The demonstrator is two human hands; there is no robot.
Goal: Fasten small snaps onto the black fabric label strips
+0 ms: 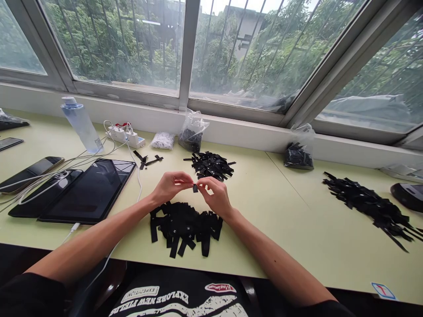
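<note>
My left hand [171, 186] and my right hand [214, 193] meet above the table, fingertips pinched on one small black fabric strip [195, 189]. Its lower end hangs down between the fingers. Right below lies a pile of black strips [185, 222], some with small white letters such as an M. Just beyond my hands is a second pile of black strips [213, 165]. A few loose black strips [147, 159] lie to the left of that pile.
On the left are a tablet [92, 191], phones [31, 174], white cables, a power strip [127, 135] and a water bottle [82, 125]. Plastic bags [191, 134] stand along the window wall, another bag [299, 152] farther right. A long black strip heap [366, 204] lies at right.
</note>
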